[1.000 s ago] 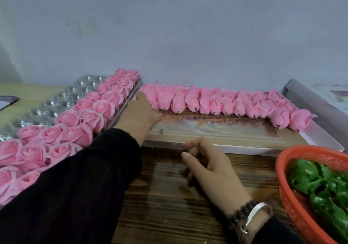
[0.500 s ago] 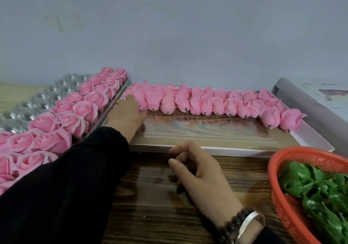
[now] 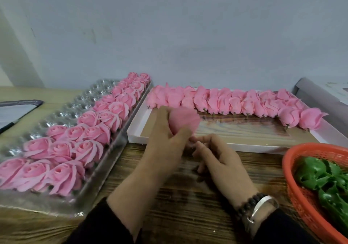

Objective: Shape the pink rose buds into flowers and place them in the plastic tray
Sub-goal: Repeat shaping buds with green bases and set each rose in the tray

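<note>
While shaped roses (image 3: pixel 62 149) fill the near rows of the plastic tray (image 3: pixel 79 100) at left, the left hand (image 3: pixel 165 142) grips a blurred pink bud (image 3: pixel 183 120) above the white box (image 3: pixel 235 145). Right hand (image 3: pixel 220 160) fingertips, curled, pinch its base. Closed buds (image 3: pixel 235 102) line the box; an orange basket (image 3: pixel 301 187) holds green pieces (image 3: pixel 323 179).

This looks like a small craft or assembly workplace for artificial flowers. A worn wooden desk (image 3: pixel 188 215) stands against a bare grey wall (image 3: pixel 169 27). On it, a clear plastic tray (image 3: pixel 62 111) holds rows of finished pink roses (image 3: pixel 62 149), a flat white box (image 3: pixel 235 145) holds a line of unshaped pink buds (image 3: pixel 235 100), and an orange basket (image 3: pixel 301 196) carries green plastic calyx parts (image 3: pixel 323 179).
</note>
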Motion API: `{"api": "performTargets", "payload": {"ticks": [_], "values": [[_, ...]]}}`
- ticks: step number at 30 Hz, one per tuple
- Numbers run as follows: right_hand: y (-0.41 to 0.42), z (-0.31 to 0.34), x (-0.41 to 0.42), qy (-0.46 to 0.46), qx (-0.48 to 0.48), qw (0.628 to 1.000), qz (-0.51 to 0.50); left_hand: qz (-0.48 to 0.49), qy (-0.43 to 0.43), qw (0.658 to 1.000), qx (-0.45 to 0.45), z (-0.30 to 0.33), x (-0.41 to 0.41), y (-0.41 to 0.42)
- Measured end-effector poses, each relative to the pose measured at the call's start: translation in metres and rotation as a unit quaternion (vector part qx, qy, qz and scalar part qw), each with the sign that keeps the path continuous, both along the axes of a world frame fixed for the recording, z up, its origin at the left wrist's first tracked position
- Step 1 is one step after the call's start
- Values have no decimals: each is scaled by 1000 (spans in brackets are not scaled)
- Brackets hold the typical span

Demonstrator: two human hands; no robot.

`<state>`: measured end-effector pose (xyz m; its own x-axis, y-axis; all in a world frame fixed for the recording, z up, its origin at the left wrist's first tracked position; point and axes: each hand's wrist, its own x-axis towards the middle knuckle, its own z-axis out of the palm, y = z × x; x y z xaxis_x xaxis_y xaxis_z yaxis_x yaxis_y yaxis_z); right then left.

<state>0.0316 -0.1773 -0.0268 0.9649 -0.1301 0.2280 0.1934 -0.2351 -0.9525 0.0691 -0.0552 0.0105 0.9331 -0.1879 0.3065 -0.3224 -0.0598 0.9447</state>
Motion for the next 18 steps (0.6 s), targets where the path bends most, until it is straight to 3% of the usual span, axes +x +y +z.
{"api": "performTargets", "payload": {"ticks": [4, 12, 16, 18], "values": [[-1, 6, -5, -17, 30, 999, 12, -28, 16, 999, -39, -14, -45, 3], [3, 8, -8, -37, 58, 998, 1, -9, -48, 996, 75, -24, -30, 6], [2, 3, -19, -20, 87, 996, 27, -41, -67, 994, 80, -29, -31, 6], [3, 0, -24, -10, 56, 998, 25, -57, -70, 992, 85, -30, -31, 6]]}}
